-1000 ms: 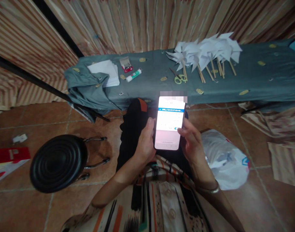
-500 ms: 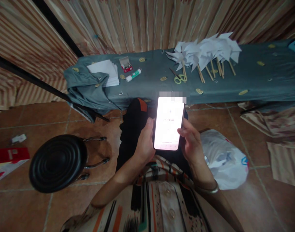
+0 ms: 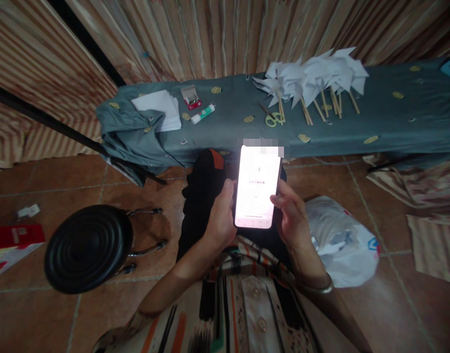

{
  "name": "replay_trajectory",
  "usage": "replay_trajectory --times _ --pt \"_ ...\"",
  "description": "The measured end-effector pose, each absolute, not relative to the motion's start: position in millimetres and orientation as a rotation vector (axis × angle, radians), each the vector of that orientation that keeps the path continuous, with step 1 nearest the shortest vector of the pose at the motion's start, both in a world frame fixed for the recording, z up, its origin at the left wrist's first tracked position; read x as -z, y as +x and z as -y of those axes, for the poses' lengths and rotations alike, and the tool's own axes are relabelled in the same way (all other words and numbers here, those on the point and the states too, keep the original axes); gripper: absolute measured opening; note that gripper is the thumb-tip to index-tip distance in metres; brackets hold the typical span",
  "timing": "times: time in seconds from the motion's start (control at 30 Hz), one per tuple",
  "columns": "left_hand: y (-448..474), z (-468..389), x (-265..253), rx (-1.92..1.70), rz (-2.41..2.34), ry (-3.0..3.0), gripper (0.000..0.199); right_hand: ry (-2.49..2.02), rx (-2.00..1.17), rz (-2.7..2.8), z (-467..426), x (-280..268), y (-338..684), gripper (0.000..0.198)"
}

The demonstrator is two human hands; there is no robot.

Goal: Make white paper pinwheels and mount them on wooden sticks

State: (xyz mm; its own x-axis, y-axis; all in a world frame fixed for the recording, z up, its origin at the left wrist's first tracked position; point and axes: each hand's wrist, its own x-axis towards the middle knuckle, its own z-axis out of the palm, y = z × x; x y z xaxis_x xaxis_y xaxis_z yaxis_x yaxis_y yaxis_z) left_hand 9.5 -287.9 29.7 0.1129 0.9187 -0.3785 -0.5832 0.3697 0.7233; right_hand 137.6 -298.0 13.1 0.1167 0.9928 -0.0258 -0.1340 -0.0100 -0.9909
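Above my lap, both hands hold a smartphone with a bright, mostly white screen showing a small symbol and a line of text. My left hand grips the phone's left edge, thumb along its side and the other fingers hidden behind it. On the opposite edge, my right hand is closed around the phone, with a fingertip at the screen's margin. Beyond the phone, green-handled scissors lie on the cloth-covered table, close to several white paper pinwheels on wooden sticks.
White paper sheets, a small red box with its lid up and a glue stick lie on the table's left part. A black round stool stands at left on the tiles. A white plastic bag sits on my right.
The symbol and text on the phone screen look slightly sharper. Both hands and the phone stay practically in place.
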Motion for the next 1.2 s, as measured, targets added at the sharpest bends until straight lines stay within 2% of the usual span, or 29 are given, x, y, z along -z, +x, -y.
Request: replay_trajectory --times 1.2 --pt "8.3 288.7 -27.4 -1.171 -0.88 0.477 0.051 -1.144 -1.2 0.999 298.2 -11.1 137.6 0.032"
